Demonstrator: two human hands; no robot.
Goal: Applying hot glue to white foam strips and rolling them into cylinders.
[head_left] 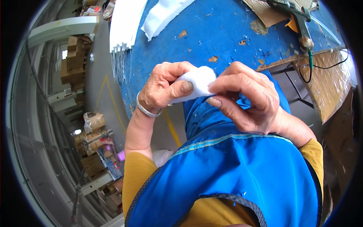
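Both hands are pinching a white foam piece [198, 81] just off the near edge of the blue table [211, 30], above the apron [234, 166]. The left hand [166, 89] is gripping its left end, thumb on top. The right hand [245, 96] is closing fingertips [215, 87] on its right end. Best to keep pressure even and light, so the soft piece is not getting crushed. A glue gun [298, 19] is lying at the table's far right corner.

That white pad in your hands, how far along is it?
Looks done: the white foam piece is already cut small and folded or rolled. In hand: the left hand and right hand both pinch it over the blue table. Seemingly left: the glue gun lies untouched on the table, and white strips still wait at the far edge.
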